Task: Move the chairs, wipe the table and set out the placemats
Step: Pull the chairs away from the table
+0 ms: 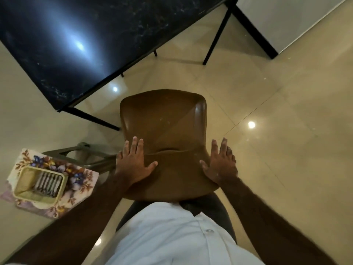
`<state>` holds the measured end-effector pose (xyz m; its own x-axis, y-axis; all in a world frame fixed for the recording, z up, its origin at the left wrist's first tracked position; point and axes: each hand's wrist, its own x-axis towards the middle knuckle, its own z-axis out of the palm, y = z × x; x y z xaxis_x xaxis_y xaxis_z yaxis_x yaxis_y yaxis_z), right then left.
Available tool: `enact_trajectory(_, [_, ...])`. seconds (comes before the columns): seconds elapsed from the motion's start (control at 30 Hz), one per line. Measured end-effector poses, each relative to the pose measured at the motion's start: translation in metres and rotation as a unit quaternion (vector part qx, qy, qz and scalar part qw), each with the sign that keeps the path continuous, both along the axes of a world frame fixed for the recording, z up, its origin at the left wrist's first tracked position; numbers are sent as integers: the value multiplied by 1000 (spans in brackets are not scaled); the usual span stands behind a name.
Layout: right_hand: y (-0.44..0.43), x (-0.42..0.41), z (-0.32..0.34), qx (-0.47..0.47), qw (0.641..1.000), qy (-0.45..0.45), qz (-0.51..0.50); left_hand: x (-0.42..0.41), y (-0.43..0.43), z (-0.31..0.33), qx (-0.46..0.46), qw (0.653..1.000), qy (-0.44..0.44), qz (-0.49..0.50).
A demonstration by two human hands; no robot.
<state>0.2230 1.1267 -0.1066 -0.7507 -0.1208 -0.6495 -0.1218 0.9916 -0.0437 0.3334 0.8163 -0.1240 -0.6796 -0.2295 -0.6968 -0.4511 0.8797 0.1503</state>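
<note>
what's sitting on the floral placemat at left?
A pale yellow rectangular basket sits on the floral placemat, holding a row of thin ribbed pieces I cannot identify. The mat's middle is covered by the basket.

Brown moulded chair (164,119), glossy plastic, seen from above: stands on the tiled floor (267,111) at centre, seat toward the far side, backrest top at the near edge. Sits just off the near corner of the desk, apart from it. Black marble-look desk (76,44) on thin black legs: fills the far left, top shining with lamp glare. Floral placemats (82,178), purple blooms and brown leaves, layered flat: lie at the near left under a pale yellow basket (26,184).
</note>
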Motion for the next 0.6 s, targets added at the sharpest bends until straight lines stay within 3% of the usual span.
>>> enact_trajectory(0.1, [2,-5,-14,-7,993,-77,-90,11,-16,-14,33,993,-87,76])
enact_trajectory(0.17, [0,-9,-21,-24,979,-119,-161,22,-27,-23,87,971,-122,188])
enact_trajectory(0.2, [-1,-10,-24,-33,972,-136,-190,27,-29,-23,127,949,-120,262])
enact_trajectory(0.3, [-2,-17,-36,-60,952,-176,-245,33,-29,-19,236,837,-103,484])
enact_trajectory(0.43, [-8,-24,-40,-124,889,-257,-359,33,-34,-14,267,749,-143,590])
enact_trajectory(0.5, [-9,-26,-37,-129,860,-293,-397,27,-33,-6,262,736,-157,604])
enact_trajectory(0.6, [-7,-30,-33,-118,848,-305,-417,21,-30,3,248,747,-152,598])
